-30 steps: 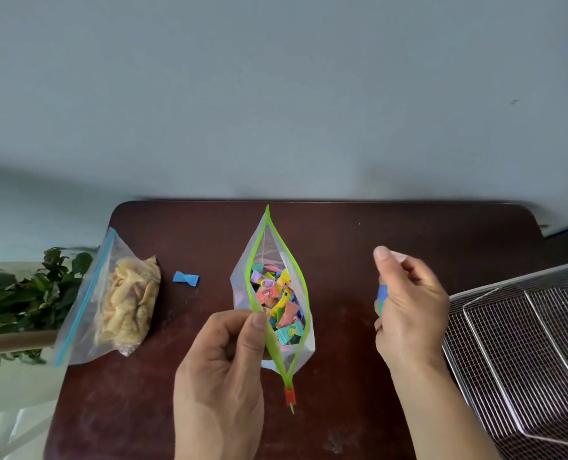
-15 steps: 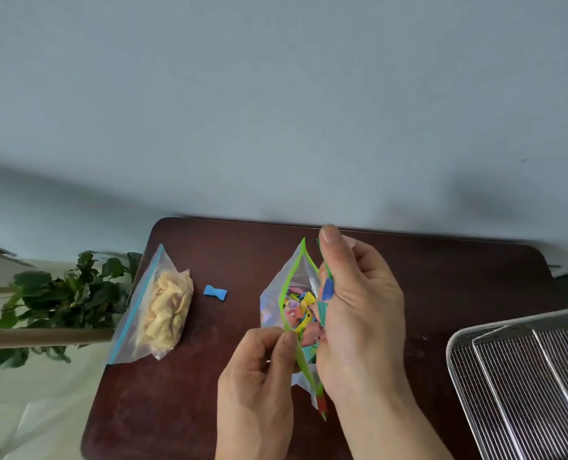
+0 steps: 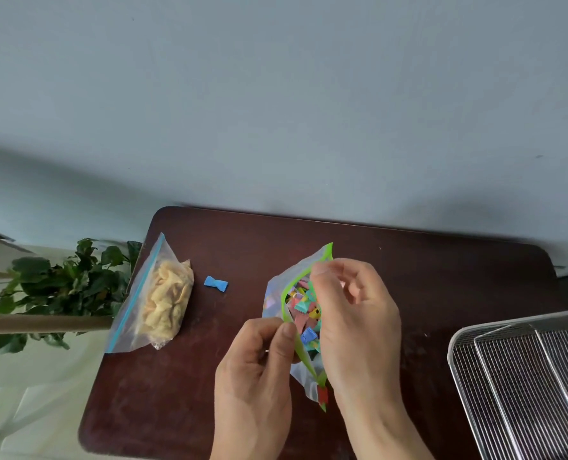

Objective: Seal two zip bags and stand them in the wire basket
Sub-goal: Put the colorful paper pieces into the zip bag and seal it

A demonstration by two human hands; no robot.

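Candy bag (image 3: pixel 276 293), green zip: still unsealed. My left hand (image 3: pixel 256 370) pinches its rim; my right hand (image 3: pixel 352 313), a second ago apart, now loosely curled over the mouth, candy dropped in. Sealing next.

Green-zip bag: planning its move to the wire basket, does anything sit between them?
Nothing visible: only bare table lies between the green-zip bag and the wire basket. The right hand is at its mouth.
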